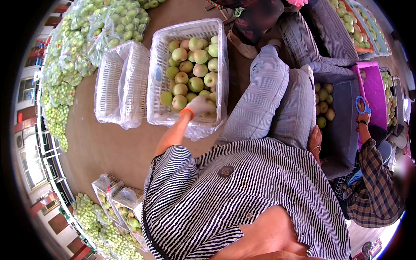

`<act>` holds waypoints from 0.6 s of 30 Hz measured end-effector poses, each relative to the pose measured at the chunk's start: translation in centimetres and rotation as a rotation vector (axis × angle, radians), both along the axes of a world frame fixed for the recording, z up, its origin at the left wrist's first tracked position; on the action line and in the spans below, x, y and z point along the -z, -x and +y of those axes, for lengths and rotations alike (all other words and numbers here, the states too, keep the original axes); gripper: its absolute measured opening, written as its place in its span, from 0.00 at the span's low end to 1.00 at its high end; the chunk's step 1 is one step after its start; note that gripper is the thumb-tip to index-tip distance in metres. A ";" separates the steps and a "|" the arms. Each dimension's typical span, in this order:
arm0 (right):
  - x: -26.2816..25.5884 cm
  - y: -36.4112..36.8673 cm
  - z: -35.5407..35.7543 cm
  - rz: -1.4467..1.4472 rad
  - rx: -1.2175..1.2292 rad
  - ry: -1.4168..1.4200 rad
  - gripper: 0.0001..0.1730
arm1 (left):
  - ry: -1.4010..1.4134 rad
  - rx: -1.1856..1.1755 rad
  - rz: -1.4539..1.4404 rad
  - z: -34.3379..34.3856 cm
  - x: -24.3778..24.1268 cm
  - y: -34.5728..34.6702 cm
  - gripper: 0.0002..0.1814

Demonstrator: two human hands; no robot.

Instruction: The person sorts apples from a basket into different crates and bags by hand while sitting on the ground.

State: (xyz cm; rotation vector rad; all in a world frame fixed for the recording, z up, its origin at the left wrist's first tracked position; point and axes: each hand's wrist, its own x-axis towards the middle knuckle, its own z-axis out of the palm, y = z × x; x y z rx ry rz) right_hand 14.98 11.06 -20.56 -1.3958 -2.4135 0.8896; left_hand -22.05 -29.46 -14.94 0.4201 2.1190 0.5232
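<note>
My left hand, in a whitish glove with an orange cuff, reaches into the near right corner of a white plastic crate lined with clear plastic. It is blurred and lies over green and blush apples; whether it grips one does not show. My right hand, bare with a bracelet at the wrist, rests beside my thigh at the padded edge of a dark grey lined bin. Its fingers are partly hidden. More apples lie in that bin.
Empty-looking white crates stand left of the apple crate. Bags of green apples are piled beyond. Filled crates stand lower left. One person sits at the top; another, in a plaid sleeve, holds a blue ring over a magenta-lined bin.
</note>
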 end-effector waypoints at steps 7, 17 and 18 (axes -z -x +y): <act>0.7 -0.2 0.3 -0.012 -0.003 -0.008 0.29 | -0.465 -1.163 -0.368 -3.3 2.1 2.1 0.27; 1.7 0.3 0.5 0.013 -0.014 0.005 0.29 | 0.141 -0.111 0.654 2.2 -1.1 -10.7 0.17; 2.0 0.4 0.5 0.039 -0.014 0.008 0.29 | 0.104 -0.131 0.710 2.0 -1.0 -10.9 0.15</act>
